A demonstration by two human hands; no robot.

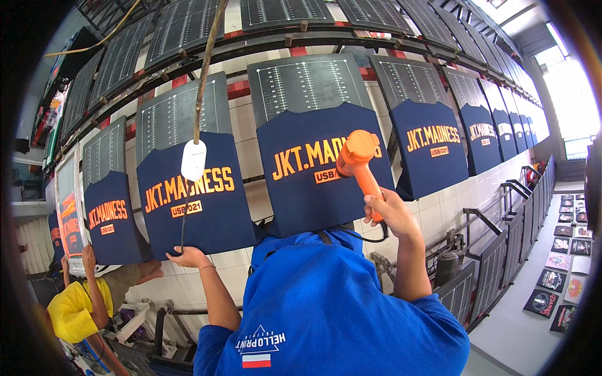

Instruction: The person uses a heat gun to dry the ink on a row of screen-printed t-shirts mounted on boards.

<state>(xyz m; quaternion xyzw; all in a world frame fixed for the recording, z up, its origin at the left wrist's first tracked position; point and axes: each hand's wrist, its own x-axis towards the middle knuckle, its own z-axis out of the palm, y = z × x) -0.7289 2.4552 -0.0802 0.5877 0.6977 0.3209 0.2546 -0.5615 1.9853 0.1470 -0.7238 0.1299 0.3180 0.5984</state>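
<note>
My right hand (390, 212) grips the handle of an orange heat gun (360, 150). Its head hangs over the orange print on a navy T-shirt (320, 197), which is stretched on a dark printing board (304, 81). A black cord loops below the handle. My left hand (189, 257) is closed at the lower edge of another navy T-shirt (235, 166), its fingers around a thin black power cord (184, 232). That cord drops from a white socket block (194, 160) hanging on a brown pole in front of the shirt.
A person in a yellow shirt (72, 311) stands at the left, hands on a framed printing screen (70, 203). More navy shirts (433, 147) on boards line the row rightward. A second row of boards (285, 11) runs behind. Printed samples (552, 280) lie far right.
</note>
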